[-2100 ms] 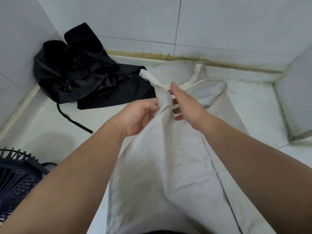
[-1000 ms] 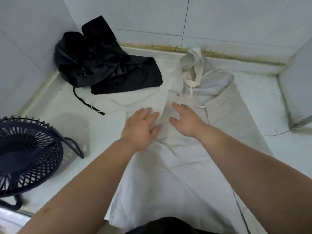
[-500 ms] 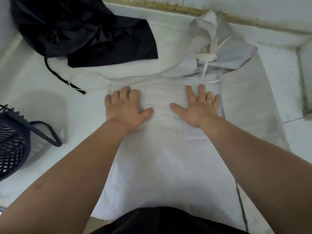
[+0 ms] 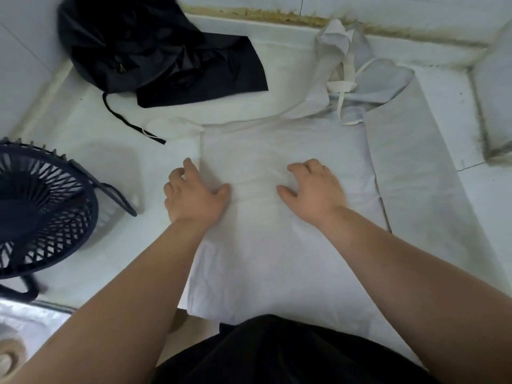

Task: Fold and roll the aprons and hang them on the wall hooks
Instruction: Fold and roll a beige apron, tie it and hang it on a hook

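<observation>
A white apron [image 4: 277, 259] lies spread on the white counter, its bib and pale straps [image 4: 343, 87] bunched at the far end by the wall. My left hand [image 4: 194, 198] rests on the apron's left edge, its fingers bent and their tips down. My right hand [image 4: 313, 189] presses on the middle of the cloth with bent fingers. A shallow crease runs between the two thumbs. A black apron [image 4: 155, 51] sits crumpled in the far left corner, its black tie [image 4: 124, 120] trailing toward me.
A dark blue fan [image 4: 41, 212] stands at the left, close to my left forearm. Tiled walls close off the far side and left. A raised ledge [image 4: 496, 106] bounds the counter on the right. A metal sink rim [image 4: 27, 322] shows at the bottom left.
I laid the apron down from a raised hold and flattened both palms on it. Since then my hands have drawn back toward me and their fingers have bent.
</observation>
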